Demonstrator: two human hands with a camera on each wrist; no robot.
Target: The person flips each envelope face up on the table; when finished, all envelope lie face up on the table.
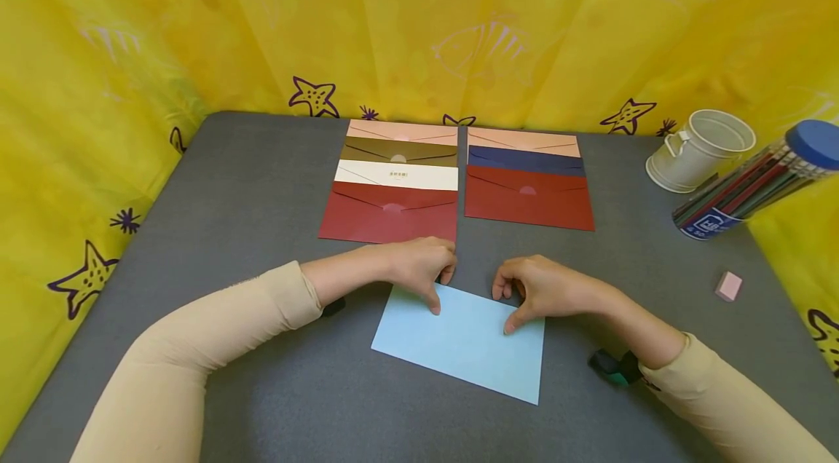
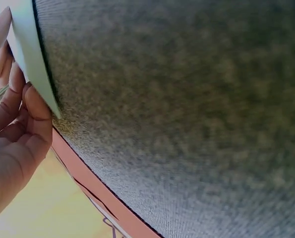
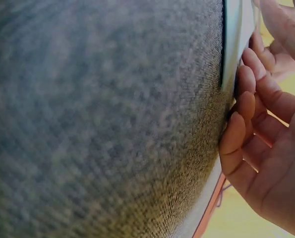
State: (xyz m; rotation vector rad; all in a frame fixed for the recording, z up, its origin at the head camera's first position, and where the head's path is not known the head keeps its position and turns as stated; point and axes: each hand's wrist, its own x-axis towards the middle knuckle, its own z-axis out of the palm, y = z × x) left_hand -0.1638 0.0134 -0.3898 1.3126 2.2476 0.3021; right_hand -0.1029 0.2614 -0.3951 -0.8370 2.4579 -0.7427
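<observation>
A light blue envelope, its plain side up, lies slightly turned on the grey table in front of me. My left hand holds its far edge near the left corner, the thumb on top and the fingers curled at the edge. Over by the right corner my right hand has its thumb on the same envelope, with the other fingers bent beyond the far edge. Both wrist views show curled fingertips close to the table, right at the envelope's edge.
Beyond the hands lie two overlapping rows of envelopes, with a dark red one and a red one nearest. At right stand a white metal mug and a tilted tub of pencils. A pink eraser lies below them.
</observation>
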